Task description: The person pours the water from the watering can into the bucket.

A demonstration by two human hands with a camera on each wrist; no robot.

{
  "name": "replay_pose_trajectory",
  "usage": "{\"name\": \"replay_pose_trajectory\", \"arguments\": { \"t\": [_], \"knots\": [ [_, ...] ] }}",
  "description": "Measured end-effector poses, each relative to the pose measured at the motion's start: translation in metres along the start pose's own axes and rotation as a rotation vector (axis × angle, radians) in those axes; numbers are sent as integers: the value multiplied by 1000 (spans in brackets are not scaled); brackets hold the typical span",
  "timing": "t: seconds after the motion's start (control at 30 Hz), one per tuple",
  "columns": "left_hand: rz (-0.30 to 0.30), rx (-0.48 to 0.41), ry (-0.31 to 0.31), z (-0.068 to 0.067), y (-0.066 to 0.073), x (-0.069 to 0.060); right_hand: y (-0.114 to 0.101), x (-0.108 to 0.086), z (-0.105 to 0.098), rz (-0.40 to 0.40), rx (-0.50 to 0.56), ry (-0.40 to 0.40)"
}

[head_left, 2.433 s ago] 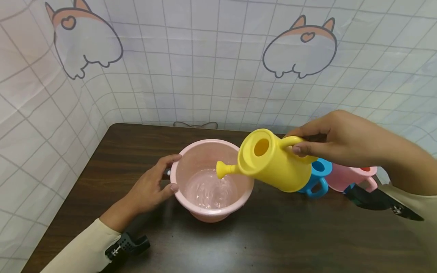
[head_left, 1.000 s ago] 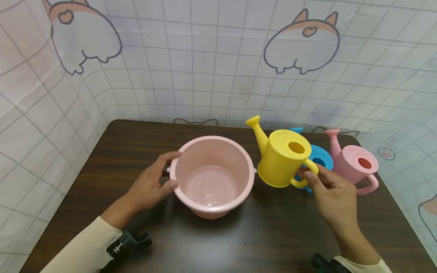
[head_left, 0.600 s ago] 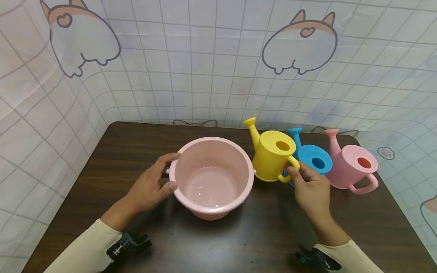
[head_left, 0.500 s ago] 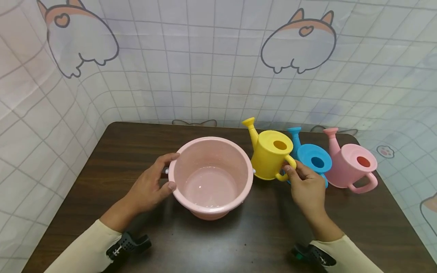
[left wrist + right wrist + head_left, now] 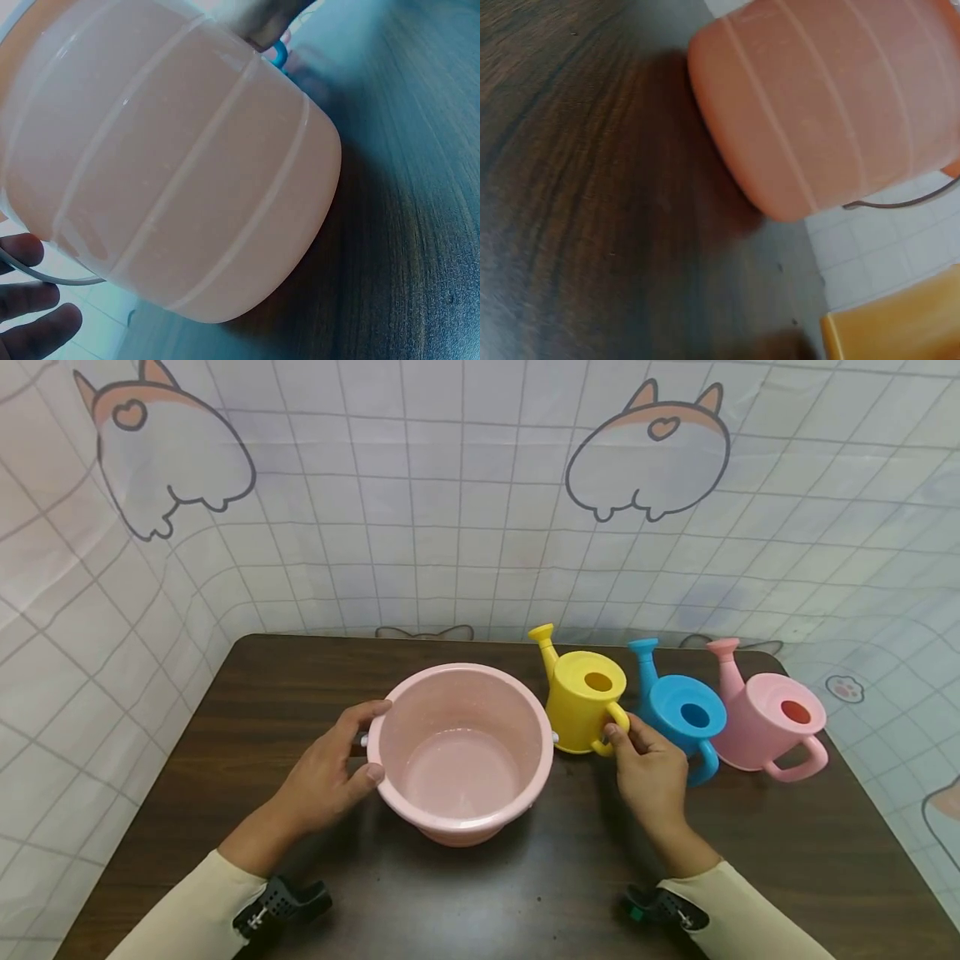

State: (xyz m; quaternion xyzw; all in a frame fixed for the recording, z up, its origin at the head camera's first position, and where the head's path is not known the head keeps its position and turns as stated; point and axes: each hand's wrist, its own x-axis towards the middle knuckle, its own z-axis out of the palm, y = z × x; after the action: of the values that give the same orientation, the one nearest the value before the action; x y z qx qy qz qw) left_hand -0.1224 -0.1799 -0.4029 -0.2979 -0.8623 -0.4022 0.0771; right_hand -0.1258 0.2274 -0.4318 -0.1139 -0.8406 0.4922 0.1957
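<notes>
So the yellow watering can (image 5: 576, 718) is upright at the back right of the tabletop (image 5: 480, 902), just beside the pink bucket (image 5: 465, 822). Its spout points up and toward the back left, loop handle facing front right, so the long axis from spout to handle runs diagonally while the round body sits vertical. The right hand (image 5: 652, 772) has a narrow grip, thumb and fingers pinched on that handle. The left hand (image 5: 330, 777) has a looser grip, thumb and fingers relaxed and spread wide, touching the bucket's rim on its left side. The bucket sits mouth up, glossy inside like plastic, with raised rings around the outside and a thin curved handle in both wrist views. 2 more cans stand to the right: a blue watering can (image 5: 663, 703), then a pink watering can (image 5: 750, 735), spouts also toward the back. All 3 look like smooth plastic with flared spout tips and round top holes. Tabletop's dark woodgrain, and behind it hangs a wrinkly grid-print cloth (image 5: 465, 510) with 2 big cartoon animal rumps.
</notes>
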Motion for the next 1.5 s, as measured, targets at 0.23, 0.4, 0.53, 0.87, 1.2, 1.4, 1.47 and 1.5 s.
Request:
{"name": "replay_pose_trajectory", "arguments": {
  "t": [0.23,0.4,0.53,0.87,1.2,1.4,1.47,1.5],
  "knots": [
    [-16,7,-3,1,0,-2,2,-7,6,10,-10,-34],
    [-13,5,-1,1,-1,-1,2,-10,6,28,-38,-40],
    [-16,-1,-3,1,-1,-1,4,-11,6,30,-46,-45],
    [-19,-9,-5,2,-1,-1,-3,-13,-6,13,-96,-49],
    [16,-5,3,1,-1,1,-13,-12,-48,-181,-163,113],
    [6,-12,-6,1,-1,1,-9,-9,-74,-167,-155,171],
    [1,-11,-7,0,-1,0,-6,-8,-80,-152,-161,177],
    [-1,-10,-6,0,-1,-1,-5,-7,-83,-147,-173,177]
  ]
}}
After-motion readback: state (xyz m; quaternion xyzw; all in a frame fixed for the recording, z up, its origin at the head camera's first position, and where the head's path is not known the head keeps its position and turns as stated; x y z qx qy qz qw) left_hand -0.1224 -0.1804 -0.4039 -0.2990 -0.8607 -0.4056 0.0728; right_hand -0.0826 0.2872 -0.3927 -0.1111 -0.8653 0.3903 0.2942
